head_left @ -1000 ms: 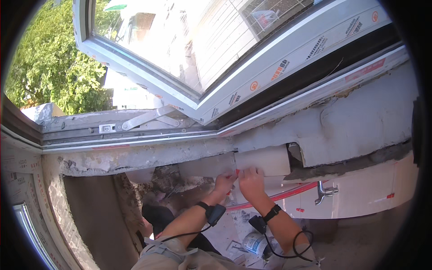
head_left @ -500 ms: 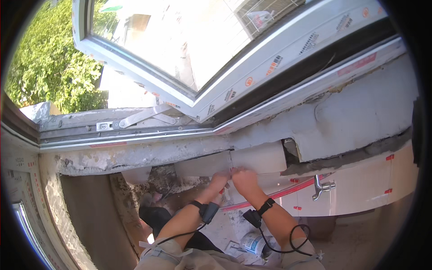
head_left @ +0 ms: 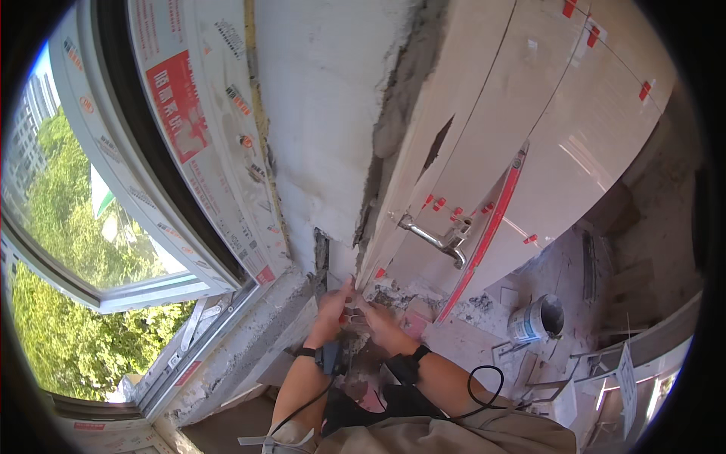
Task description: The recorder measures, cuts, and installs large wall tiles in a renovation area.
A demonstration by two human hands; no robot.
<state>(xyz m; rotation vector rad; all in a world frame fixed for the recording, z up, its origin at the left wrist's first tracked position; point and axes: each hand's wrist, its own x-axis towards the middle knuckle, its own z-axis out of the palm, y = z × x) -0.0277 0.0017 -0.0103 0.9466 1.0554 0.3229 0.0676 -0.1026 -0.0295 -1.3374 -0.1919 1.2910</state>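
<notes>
Both hands are close together at the low inner corner, where the tiled wall (head_left: 484,98) meets the area under the window. My left hand (head_left: 330,313) has its fingers drawn together at the corner edge, with a small bit of red beside the palm. My right hand (head_left: 380,324) is just to its right, fingers curled in near the same edge. What either one grips is too small and partly hidden to make out. Just right of the hands, a small red tile clip (head_left: 380,273) shows at the tile's bottom edge.
A metal tap (head_left: 435,238) juts from the tiles, among several red clips. A long red bar (head_left: 484,234) leans against the wall. On the littered floor stands a bucket (head_left: 522,327). To the left are an open window sash (head_left: 162,291) and a rough sill (head_left: 242,344).
My view has swung right, bringing the tiled wall, tap and bucket into fuller sight. Both hands remain close together, now at the wall corner, where their fingers are still drawn in.
</notes>
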